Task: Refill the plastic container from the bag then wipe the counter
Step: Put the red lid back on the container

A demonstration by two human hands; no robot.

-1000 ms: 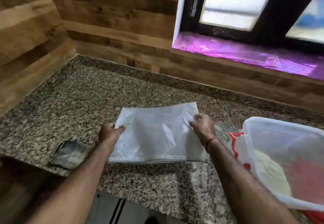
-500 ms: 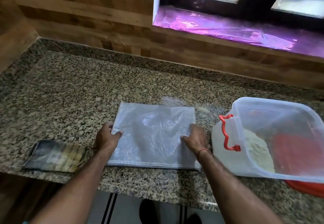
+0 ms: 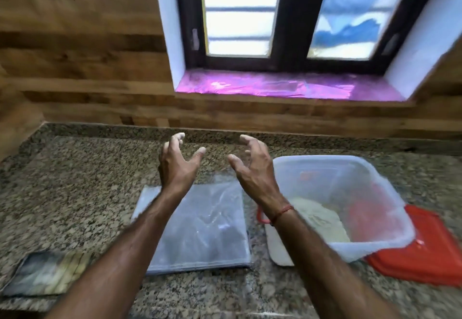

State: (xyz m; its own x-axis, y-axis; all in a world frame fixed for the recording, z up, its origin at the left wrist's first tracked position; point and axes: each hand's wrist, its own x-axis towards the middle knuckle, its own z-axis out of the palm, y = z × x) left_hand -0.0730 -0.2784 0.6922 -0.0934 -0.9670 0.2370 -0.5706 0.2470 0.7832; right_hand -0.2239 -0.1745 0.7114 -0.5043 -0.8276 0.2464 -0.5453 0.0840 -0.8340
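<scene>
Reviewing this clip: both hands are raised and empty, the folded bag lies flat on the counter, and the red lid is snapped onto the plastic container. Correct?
Not quite. The head view shows the plastic container open, with the red lid lying on the counter partly under its right side. The rest holds: the left hand and right hand are raised and empty, and the folded bag lies flat.

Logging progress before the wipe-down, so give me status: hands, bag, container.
Left hand and right hand open, raised, empty. Bag flat on counter. Container open, powder inside. Cloth untouched.
</scene>
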